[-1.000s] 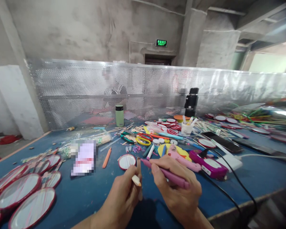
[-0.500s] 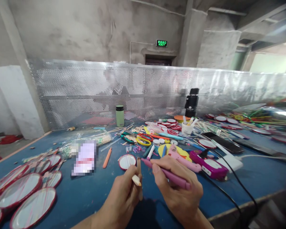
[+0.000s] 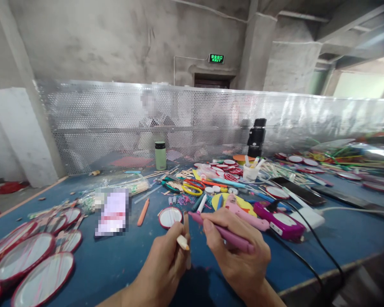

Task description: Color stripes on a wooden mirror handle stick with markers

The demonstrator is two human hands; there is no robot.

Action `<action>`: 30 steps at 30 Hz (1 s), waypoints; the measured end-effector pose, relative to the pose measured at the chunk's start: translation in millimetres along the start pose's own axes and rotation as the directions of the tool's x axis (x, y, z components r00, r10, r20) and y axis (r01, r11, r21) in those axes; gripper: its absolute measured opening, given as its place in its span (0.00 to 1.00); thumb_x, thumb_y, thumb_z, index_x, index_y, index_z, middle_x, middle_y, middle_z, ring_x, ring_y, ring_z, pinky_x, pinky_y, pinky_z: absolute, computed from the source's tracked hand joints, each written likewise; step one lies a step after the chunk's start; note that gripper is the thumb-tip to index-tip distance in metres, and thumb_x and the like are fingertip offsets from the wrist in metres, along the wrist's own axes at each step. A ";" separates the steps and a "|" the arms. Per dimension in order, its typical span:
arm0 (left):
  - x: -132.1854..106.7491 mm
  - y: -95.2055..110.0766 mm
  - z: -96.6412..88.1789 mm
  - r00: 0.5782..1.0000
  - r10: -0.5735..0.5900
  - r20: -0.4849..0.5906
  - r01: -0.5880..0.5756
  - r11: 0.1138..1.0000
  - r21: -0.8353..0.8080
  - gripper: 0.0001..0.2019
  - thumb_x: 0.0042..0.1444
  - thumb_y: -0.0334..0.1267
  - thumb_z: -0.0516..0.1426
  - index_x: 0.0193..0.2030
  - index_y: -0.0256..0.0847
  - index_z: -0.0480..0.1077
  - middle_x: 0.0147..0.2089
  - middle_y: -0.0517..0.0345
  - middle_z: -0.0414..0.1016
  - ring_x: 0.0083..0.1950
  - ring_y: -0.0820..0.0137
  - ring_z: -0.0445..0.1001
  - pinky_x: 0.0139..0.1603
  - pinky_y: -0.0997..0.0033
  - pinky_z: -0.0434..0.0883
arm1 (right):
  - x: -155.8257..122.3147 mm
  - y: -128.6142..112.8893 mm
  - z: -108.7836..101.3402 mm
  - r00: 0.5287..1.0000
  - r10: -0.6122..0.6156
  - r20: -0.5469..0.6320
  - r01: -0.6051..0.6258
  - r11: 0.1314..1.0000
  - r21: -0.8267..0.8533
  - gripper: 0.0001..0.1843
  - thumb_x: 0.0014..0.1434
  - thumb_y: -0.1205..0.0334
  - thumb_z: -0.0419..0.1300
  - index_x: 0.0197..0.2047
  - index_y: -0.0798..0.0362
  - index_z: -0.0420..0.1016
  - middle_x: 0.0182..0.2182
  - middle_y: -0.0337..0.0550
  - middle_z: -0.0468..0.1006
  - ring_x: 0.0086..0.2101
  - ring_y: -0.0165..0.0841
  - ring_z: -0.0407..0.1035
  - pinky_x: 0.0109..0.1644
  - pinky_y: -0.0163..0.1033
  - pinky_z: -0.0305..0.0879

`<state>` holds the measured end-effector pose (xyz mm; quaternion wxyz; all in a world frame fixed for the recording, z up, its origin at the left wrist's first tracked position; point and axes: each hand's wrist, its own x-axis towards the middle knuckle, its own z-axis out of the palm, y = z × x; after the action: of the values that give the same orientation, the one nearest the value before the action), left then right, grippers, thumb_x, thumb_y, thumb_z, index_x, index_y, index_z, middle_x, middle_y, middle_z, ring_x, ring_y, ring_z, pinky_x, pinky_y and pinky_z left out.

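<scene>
Pink marker sits in the right hand (closely pinched).

Brightness at right glints off the metal screen, shadow darkens the near table, and the lower right blurs.

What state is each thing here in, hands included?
Left hand: closed on a stick and something white
Right hand: closed on a purple pen
Green flask: upright, lid on
Black flask: upright, lid on
Exit sign: lit
Black phone: flat, screen dark
Orange pen: lying flat
Cup: upright, not empty
</scene>
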<state>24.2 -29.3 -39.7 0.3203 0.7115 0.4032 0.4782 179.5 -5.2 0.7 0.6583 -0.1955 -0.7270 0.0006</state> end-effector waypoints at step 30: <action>-1.0 1.8 1.2 1.000 -0.014 0.017 0.014 1.000 0.015 0.17 0.69 0.50 0.43 0.32 0.44 0.57 0.22 0.68 0.59 0.22 0.75 0.56 0.22 0.77 0.54 | 1.9 -0.9 -0.5 1.000 0.008 0.003 -0.008 0.999 0.036 0.09 0.58 0.76 0.59 0.35 0.55 0.77 0.28 0.39 0.80 0.27 0.28 0.73 0.35 0.33 0.70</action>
<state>25.7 -31.1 -39.0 0.3216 0.7151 0.4091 0.4668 179.6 -5.6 2.8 0.6607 -0.1864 -0.7270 0.0166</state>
